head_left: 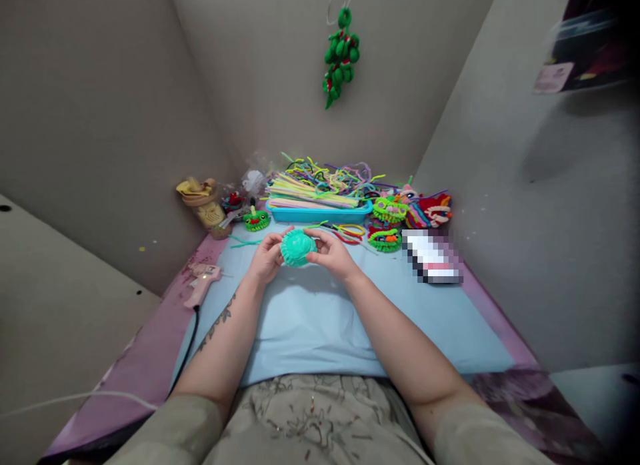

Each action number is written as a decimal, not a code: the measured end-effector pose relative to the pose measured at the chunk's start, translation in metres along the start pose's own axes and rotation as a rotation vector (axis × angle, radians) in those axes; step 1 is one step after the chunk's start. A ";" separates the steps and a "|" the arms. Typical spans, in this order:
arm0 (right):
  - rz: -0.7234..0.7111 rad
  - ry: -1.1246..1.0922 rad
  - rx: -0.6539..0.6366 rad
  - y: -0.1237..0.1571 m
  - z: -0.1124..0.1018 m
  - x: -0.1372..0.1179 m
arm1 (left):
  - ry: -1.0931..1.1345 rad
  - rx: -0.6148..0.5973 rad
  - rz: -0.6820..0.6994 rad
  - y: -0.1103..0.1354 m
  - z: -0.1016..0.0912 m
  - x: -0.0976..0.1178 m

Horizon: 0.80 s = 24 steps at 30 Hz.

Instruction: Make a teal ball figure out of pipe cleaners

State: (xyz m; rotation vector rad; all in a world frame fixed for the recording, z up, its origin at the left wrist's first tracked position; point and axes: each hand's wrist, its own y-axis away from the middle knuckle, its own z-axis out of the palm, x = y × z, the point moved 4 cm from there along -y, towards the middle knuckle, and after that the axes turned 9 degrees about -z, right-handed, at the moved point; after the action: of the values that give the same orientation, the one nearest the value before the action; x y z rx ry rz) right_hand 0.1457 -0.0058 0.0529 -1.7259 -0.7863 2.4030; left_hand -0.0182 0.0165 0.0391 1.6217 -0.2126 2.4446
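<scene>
While both hands close around it, the teal coil [297,247] sits just in front of the turquoise tray [320,215], over the blue mat [310,318]. Whether it touches the mat is hard to say. The left hand [265,255] pinches the coil's left edge, and the right hand [333,251] curls its fingers over the top and right side, so both are grasping the same piece. A loose teal strand [245,243] lies in front of the tray's left end, just beside the left hand. The risk, by the look of it, is a squeeze too hard that flattens or unwinds the fuzzy coil. Left of the tray and nearer the person lies a pink glue gun [203,281], and a careless forearm could catch its cord.
</scene>
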 end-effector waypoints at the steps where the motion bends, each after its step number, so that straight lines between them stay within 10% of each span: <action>1: 0.008 0.001 0.000 0.000 0.000 0.001 | -0.005 -0.011 0.004 0.000 0.000 0.000; 24: 0.023 0.013 -0.051 -0.003 -0.008 0.009 | -0.058 -0.030 -0.041 0.000 0.002 0.000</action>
State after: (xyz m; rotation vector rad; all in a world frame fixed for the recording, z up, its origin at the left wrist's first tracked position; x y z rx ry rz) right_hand 0.1493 0.0027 0.0439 -1.7777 -0.8381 2.4042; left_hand -0.0167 0.0159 0.0401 1.6691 -0.2206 2.3549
